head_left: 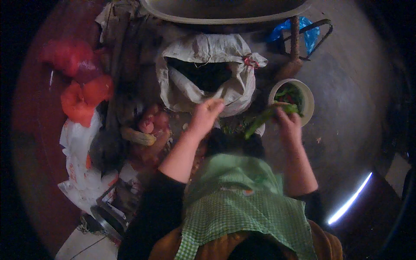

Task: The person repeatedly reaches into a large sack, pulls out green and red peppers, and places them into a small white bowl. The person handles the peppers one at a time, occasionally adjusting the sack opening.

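My right hand (288, 120) is closed around a long green pepper (259, 123), perhaps more than one, at the near left rim of a pale bucket (308, 102). Green and some red pieces (289, 93) lie inside that bucket. My left hand (209, 112) is raised at the near edge of a white woven sack (201, 47), its fingers pinched together. Whether anything is between them is hidden. The sack gapes, with dark green contents (199, 73) in shadow, and a red tie (250, 61) gathers its right corner.
A large basin (225, 19) stands at the far edge. Reddish round vegetables (154, 121) and a pale, long vegetable (139, 136) lie left of me. Red bags (82, 93) and white plastic bags (80, 143) line the left side. A blue bag (311, 35) hangs by a metal frame.
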Demonstrator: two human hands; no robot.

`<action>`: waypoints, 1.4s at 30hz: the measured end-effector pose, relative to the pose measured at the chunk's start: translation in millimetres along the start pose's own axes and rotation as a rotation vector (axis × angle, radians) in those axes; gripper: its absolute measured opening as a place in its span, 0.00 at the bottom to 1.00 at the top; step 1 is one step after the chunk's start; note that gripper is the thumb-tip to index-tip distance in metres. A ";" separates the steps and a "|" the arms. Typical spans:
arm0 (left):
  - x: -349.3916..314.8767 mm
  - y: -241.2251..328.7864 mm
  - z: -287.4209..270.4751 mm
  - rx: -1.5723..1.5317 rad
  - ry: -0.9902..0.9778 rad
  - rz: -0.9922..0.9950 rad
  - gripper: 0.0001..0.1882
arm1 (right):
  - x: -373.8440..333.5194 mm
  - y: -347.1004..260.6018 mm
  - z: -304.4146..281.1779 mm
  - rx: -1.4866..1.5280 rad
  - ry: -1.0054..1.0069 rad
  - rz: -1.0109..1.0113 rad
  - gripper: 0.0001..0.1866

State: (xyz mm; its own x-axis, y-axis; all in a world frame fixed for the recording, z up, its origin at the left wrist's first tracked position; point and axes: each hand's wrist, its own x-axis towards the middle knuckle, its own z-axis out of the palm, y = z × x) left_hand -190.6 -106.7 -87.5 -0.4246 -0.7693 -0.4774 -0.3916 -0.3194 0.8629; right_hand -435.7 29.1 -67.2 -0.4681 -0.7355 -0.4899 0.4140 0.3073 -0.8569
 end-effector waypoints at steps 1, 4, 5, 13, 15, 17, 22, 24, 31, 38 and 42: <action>17.7 -5.2 -9.2 0.001 0.076 -0.020 0.13 | 6.8 -0.2 -19.7 -0.052 0.130 0.009 0.13; 60.5 -11.5 -39.0 0.223 0.149 -0.045 0.11 | 19.5 -6.3 -65.3 -0.081 0.307 0.078 0.14; 68.0 -10.8 -42.5 0.130 0.085 -0.049 0.11 | 22.0 -7.4 -71.4 -0.073 0.361 0.085 0.15; 26.6 27.4 18.8 -0.226 -0.558 -0.328 0.19 | 30.6 -8.7 -33.9 0.389 0.165 0.023 0.15; 14.0 34.0 32.6 -0.343 -0.632 -0.397 0.19 | 34.4 -5.2 -31.4 0.434 0.151 0.000 0.14; 6.7 32.8 40.6 -0.299 -0.616 -0.347 0.18 | 35.5 -3.6 -40.8 0.301 0.269 0.007 0.15; 35.7 5.9 8.9 0.280 0.094 0.116 0.09 | 47.2 -11.1 -72.2 -0.895 0.512 -0.252 0.21; 71.1 -7.8 -25.1 0.705 0.285 0.405 0.07 | 54.9 -11.5 -63.8 -0.995 0.425 -0.377 0.21; 141.2 -57.7 -72.7 1.516 -0.525 0.077 0.23 | 107.5 33.4 96.3 -0.841 -0.588 -0.613 0.16; 99.4 -93.0 -101.2 1.210 -0.290 -0.042 0.20 | 207.1 8.4 211.9 -1.136 -0.443 -0.096 0.27; 63.8 -93.4 -94.5 0.973 -0.207 0.075 0.17 | 232.7 -39.0 218.3 -1.120 -0.259 -0.280 0.25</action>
State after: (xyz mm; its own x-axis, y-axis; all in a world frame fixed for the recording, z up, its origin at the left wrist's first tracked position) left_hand -104.0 -178.2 -182.9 -0.5734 -0.6277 -0.5265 -0.8170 0.3900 0.4248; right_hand -390.3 -285.9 -112.7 -0.2082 -0.9221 -0.3261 -0.6527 0.3794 -0.6558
